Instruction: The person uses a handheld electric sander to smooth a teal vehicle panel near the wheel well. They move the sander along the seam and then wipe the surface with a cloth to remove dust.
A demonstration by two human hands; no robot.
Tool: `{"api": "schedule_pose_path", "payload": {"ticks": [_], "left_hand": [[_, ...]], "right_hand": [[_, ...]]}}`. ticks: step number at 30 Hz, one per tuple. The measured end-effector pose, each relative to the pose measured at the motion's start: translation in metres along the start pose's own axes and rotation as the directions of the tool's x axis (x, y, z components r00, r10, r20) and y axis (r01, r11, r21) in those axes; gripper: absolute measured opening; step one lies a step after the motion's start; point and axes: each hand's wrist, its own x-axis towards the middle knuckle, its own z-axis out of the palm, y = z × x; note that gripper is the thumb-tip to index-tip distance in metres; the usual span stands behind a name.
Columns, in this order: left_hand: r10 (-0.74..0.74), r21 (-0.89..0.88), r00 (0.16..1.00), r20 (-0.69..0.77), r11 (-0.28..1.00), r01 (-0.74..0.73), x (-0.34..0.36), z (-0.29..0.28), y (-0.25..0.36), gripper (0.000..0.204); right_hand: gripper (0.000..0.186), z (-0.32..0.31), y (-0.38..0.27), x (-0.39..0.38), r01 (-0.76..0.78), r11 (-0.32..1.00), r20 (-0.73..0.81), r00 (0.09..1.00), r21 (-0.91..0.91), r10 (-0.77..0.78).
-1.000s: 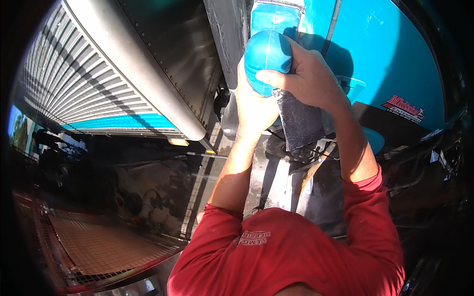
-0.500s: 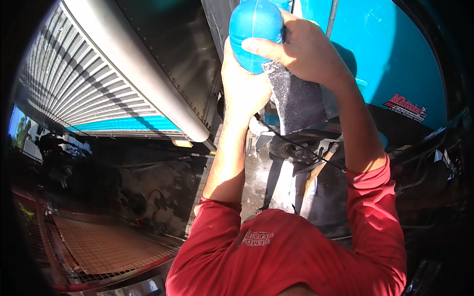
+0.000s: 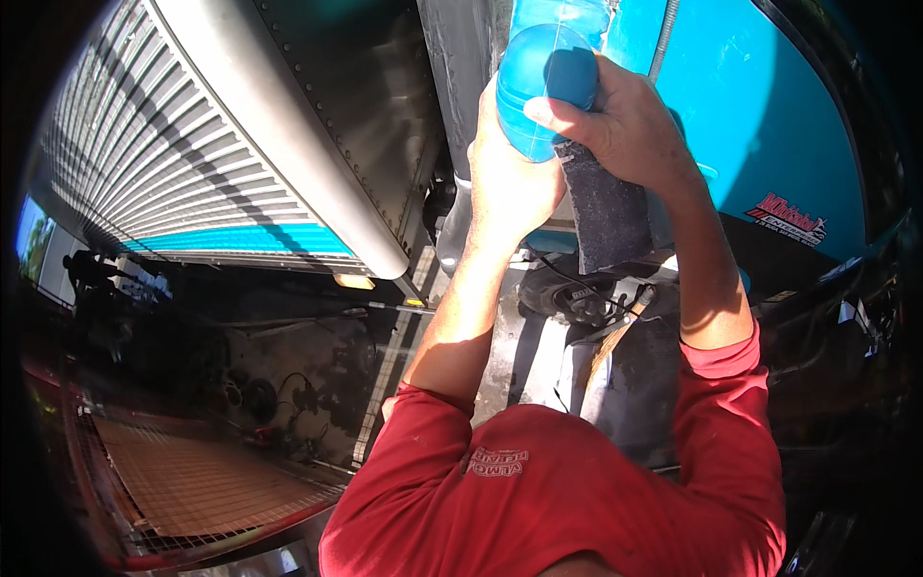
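Note:
A smooth, rounded blue block (image 3: 538, 88) with a thin moulded seam is gripped between my two hands in the upper middle of the view. My left hand (image 3: 514, 178) wraps its left and lower side. On its right side lies my right hand (image 3: 625, 125), thumb across the front and the other fingers mostly hidden behind. A dark, grainy sheet that looks like sandpaper (image 3: 606, 212) hangs down from under my right hand, its top edge next to the block. Behind them is a turquoise vehicle panel (image 3: 711, 125) with a patch of lighter, whitish-blue surface above the block.
On the left stands a ribbed silver trailer body (image 3: 192, 144) with a rounded metal corner. A dark grey upright pipe (image 3: 463, 125) runs beside the panel. Below lie a black round tool (image 3: 567, 293), a cable and a wooden handle (image 3: 615, 346). A red mesh frame (image 3: 192, 481) is lower left.
Both hands and the blue block have shifted right and slightly down in the view. Shadow now covers part of the block. The dark sheet has swung to hang straighter and is more shaded.

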Motion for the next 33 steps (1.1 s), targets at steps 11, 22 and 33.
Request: {"api": "schedule_pose_path", "payload": {"ticks": [11,22,33], "left_hand": [[-0.096,-0.033,0.993,0.061,0.995,0.098,-0.062,-0.013,-0.044,0.077],[-0.153,-0.047,0.988,-0.034,0.987,0.152,-0.009,-0.009,-0.005,0.065],[-0.109,-0.091,0.993,0.037,0.990,0.112,-0.088,-0.013,-0.082,0.072]], "right_hand": [[0.081,0.053,0.007,-0.062,-0.186,0.980,0.070,0.981,0.078,0.180],[0.059,0.017,-0.005,-0.006,-0.005,1.000,0.036,0.999,-0.002,0.005],[0.080,0.067,0.013,-0.072,-0.260,0.964,0.149,0.957,0.062,0.249]]}}
